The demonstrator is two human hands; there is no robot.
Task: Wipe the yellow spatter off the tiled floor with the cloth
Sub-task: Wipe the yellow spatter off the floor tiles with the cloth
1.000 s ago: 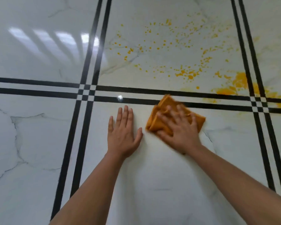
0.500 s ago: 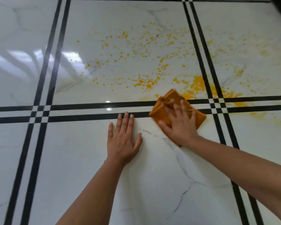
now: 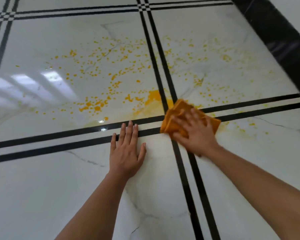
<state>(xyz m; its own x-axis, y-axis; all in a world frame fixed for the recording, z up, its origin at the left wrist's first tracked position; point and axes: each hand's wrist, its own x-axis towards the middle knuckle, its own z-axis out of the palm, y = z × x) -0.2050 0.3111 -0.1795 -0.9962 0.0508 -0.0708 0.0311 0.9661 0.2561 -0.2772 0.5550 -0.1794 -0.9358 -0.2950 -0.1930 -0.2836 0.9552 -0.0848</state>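
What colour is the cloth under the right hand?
Orange, seen in the head view: the cloth under the right hand.

Cloth (image 3: 180,108) under right hand (image 3: 196,132), now over the crossing of black tile lines (image 3: 170,101), farther into yellow spatter (image 3: 152,97).

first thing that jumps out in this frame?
The yellow spatter strewn over the white tiles, thickest in a smear by the crossing of the black lines. There the right hand presses an orange cloth flat, blurred. The left hand lies flat alongside.
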